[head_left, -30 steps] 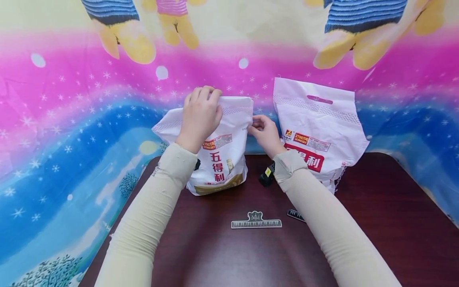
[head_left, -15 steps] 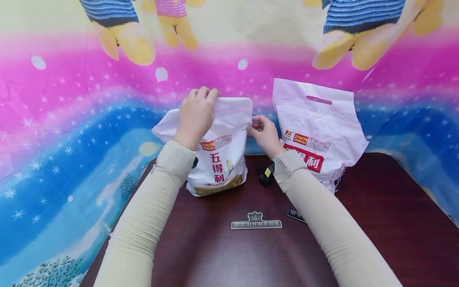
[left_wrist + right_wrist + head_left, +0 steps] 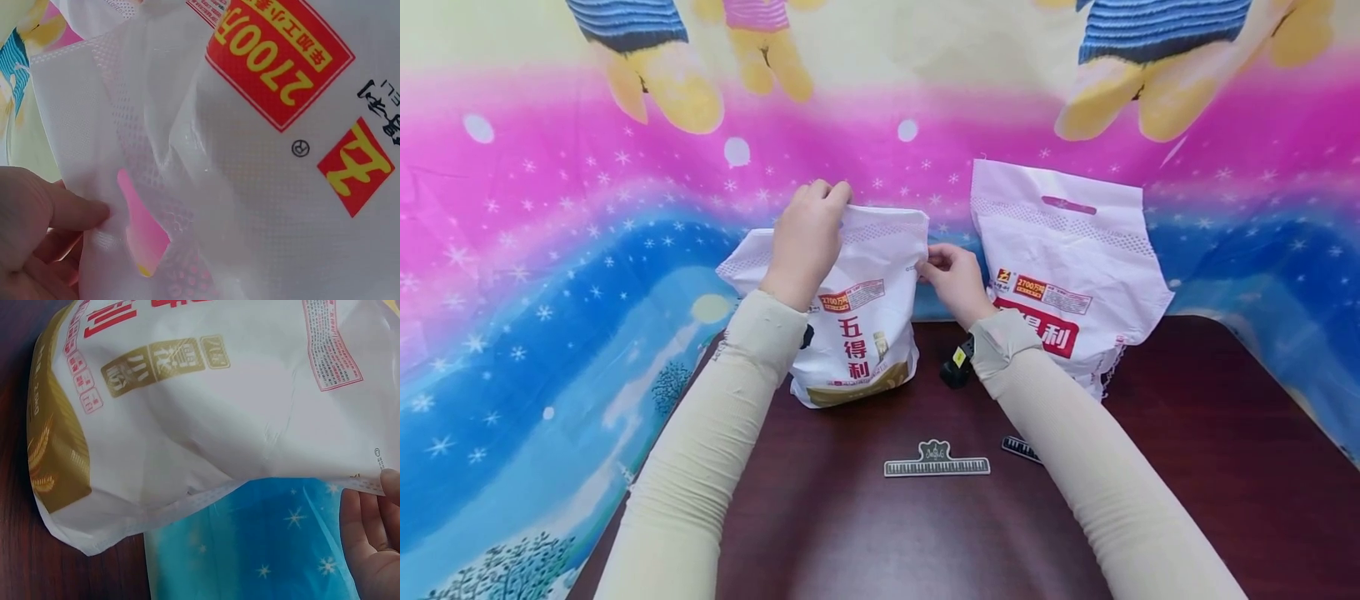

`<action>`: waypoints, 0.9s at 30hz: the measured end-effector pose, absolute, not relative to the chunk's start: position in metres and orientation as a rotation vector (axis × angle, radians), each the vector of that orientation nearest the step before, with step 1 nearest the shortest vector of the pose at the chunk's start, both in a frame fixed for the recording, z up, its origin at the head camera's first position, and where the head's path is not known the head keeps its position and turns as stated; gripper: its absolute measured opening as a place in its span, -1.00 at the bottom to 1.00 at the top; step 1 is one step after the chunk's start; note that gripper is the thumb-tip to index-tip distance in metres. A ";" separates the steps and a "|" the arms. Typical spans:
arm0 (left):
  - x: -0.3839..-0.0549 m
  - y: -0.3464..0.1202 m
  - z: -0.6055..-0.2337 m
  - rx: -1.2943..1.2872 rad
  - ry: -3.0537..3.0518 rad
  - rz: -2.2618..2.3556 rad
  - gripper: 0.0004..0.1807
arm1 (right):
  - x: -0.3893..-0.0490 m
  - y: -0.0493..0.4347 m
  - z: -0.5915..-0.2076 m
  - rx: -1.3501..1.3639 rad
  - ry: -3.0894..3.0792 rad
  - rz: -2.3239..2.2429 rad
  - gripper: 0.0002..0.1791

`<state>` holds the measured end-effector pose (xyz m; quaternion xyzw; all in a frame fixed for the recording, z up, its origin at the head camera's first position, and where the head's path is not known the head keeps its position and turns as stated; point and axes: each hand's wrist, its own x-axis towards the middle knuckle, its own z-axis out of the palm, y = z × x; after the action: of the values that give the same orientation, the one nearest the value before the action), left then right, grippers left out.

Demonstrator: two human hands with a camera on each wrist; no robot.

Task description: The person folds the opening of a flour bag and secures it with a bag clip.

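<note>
A white flour bag (image 3: pixel 880 283) with red lettering and a gold base stands on the table. My left hand (image 3: pixel 805 242) pinches its top band; in the left wrist view the thumb lies over the band beside the slit handle (image 3: pixel 142 231). The bag's right side edge is pinched by my right hand (image 3: pixel 955 279), thumb in front and fingers behind, as the right wrist view shows (image 3: pixel 372 519). A second white flour bag (image 3: pixel 1067 250) with a red label stands just right of that hand, its top upright.
On the dark red table (image 3: pixel 850 533), a flat clip (image 3: pixel 936 462) with a piano-key pattern lies in front of the bags. Another clip (image 3: pixel 1019 448) is partly hidden by my right forearm. A patterned cloth backdrop (image 3: pixel 880 83) hangs behind.
My left hand has slid a little to the left along the bag's top, uncovering more of the band. My right hand keeps its place on the side edge.
</note>
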<state>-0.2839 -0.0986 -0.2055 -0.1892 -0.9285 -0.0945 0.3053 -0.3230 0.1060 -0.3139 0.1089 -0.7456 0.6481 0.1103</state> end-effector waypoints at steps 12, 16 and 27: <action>-0.284 -0.109 -0.207 -0.607 -2.398 -0.402 -0.72 | -0.322 0.106 -0.317 0.272 -2.123 1.973 -0.81; -0.283 -0.113 -0.210 -0.665 -2.349 -0.397 -0.73 | -0.322 0.105 -0.318 0.276 -2.103 1.985 -0.83; -0.282 -0.119 -0.217 -0.746 -2.256 -0.391 -0.73 | -0.320 0.109 -0.316 0.341 -1.998 2.145 -0.76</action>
<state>-0.2818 -0.1185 -0.2172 -0.2893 -0.8745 -0.1515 0.3586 -0.3204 0.1089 -0.3160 0.1151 -0.6739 0.7236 0.0950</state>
